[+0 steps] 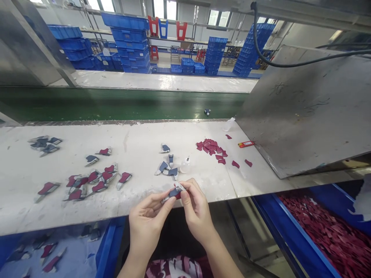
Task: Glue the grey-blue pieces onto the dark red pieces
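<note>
My left hand [148, 215] and my right hand [197, 210] meet above the table's front edge. Between their fingertips is a small grey part with dark blue and red faces [176, 190]; both hands are closed on it. Just beyond lie several similar parts with blue faces [173, 172]. A small clear needle-tip bottle [186, 166] stands beside them. Farther right is a loose pile of flat dark-red pieces [211, 146]. To the left lies a cluster of grey parts with red faces [93, 177], and more blue-faced parts [43, 144] sit at far left.
A green conveyor belt [130, 103] runs behind the white table [145, 135], carrying one small part [207, 112]. A metal panel [307, 112] rises at right. Below are a blue bin of red pieces [333, 239] and a lined blue bin [106, 247]. A translucent bottle [228, 124] is near the panel.
</note>
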`<state>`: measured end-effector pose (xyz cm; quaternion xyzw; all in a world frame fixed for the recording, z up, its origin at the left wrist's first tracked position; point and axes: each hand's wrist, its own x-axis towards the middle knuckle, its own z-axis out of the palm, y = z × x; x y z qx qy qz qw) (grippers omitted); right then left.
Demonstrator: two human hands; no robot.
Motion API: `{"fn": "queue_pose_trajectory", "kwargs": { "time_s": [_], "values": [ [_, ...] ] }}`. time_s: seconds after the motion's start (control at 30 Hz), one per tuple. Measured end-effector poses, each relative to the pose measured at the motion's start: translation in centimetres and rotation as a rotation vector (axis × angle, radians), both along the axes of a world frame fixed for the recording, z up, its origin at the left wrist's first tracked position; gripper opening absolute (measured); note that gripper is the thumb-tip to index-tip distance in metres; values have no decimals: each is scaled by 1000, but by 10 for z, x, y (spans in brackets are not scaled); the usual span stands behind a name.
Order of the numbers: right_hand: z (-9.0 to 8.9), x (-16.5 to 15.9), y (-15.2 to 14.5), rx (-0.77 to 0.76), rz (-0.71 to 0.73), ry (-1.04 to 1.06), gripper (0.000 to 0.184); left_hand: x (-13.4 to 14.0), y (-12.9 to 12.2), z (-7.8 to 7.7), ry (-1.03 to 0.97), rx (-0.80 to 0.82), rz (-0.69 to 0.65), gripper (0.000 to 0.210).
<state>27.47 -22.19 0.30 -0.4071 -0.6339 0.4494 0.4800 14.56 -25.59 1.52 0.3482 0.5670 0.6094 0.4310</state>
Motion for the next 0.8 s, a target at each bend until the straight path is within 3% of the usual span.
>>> {"fn": "queue_pose_trajectory", "kwargs": {
  "time_s": [0.1, 0.23, 0.47, 0.53, 0.67, 0.8],
  "values": [
    [2, 7, 6, -21, 71, 11, 22, 0, 2, 1, 21, -5, 10, 22],
    [0, 7, 7, -28, 7, -9, 18, 4, 3, -4, 95, 43, 21, 20],
    [-4, -8, 5, -32, -107, -103, 16, 9, -2, -19, 631, 284, 79, 23],
    [-4, -9, 5, -59, -96, -74, 17, 8, -2, -18, 706, 280, 85, 23],
    [0, -7, 2, -148, -57, 27, 22, 1, -2, -10, 685, 170, -46, 26],
    [7, -1, 1, -216, 23, 143, 31, -6, -3, -8, 591, 172, -151, 27]
  ]
}}
